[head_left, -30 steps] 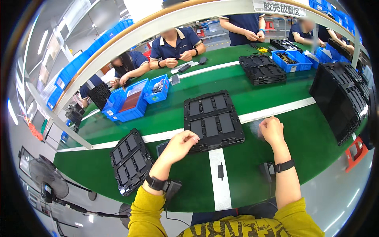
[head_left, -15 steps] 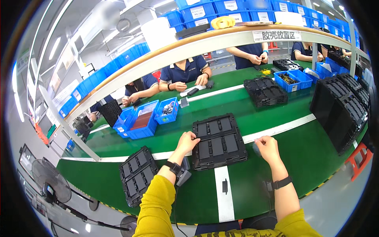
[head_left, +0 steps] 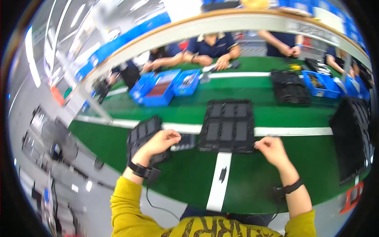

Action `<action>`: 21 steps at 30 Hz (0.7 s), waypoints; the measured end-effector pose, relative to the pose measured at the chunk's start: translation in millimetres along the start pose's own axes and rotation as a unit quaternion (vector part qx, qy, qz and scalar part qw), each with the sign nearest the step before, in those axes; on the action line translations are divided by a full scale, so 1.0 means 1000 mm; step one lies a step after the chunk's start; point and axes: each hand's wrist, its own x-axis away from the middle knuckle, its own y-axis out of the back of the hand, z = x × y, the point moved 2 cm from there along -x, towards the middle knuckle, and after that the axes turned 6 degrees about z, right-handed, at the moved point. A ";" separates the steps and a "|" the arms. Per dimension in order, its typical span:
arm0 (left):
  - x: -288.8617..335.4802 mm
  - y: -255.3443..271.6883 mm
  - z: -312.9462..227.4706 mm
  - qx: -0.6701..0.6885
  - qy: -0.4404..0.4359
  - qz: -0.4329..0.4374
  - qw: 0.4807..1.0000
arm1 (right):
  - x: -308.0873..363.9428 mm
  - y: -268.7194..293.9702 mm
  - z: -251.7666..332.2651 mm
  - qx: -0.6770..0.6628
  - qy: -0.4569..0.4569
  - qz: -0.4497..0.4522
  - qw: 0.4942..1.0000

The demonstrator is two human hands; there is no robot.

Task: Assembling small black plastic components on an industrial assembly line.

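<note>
A black tray with several dark grey rectangular pieces in its compartments lies flat in front of me. To its left my left hand is raised with thumb and fingers pinched together; anything between them is too blurred to make out. Below that hand lies a second black tray, partly covered by it. A dark flat object sits between the two trays, beside my left fingertips. My right hand is pinched at the central tray's right edge; what it holds, if anything, is hidden. Nearer me, a small black part rests on a white strip.
Blue bins stand at the far left and a blue bin at the far right. Stacked black trays sit beyond, and a tall stack at the right. A shelf beam crosses above; co-workers' hands work behind it.
My left hand has left the central tray's left edge and moved left over the other tray. My right hand is now close by the central tray's right edge. The whole view has shifted and blurred.
</note>
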 end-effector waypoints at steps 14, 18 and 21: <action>0.174 0.159 -0.191 -0.194 0.336 0.028 0.921 | -0.007 -0.001 0.019 -0.119 -0.007 0.070 0.990; 0.021 0.135 -0.176 -0.192 0.094 -0.045 0.976 | -0.002 -0.004 0.006 -0.169 -0.025 0.039 0.985; -0.095 0.100 -0.118 -0.080 -0.023 0.044 0.996 | 0.004 -0.008 0.002 -0.187 -0.040 0.009 0.982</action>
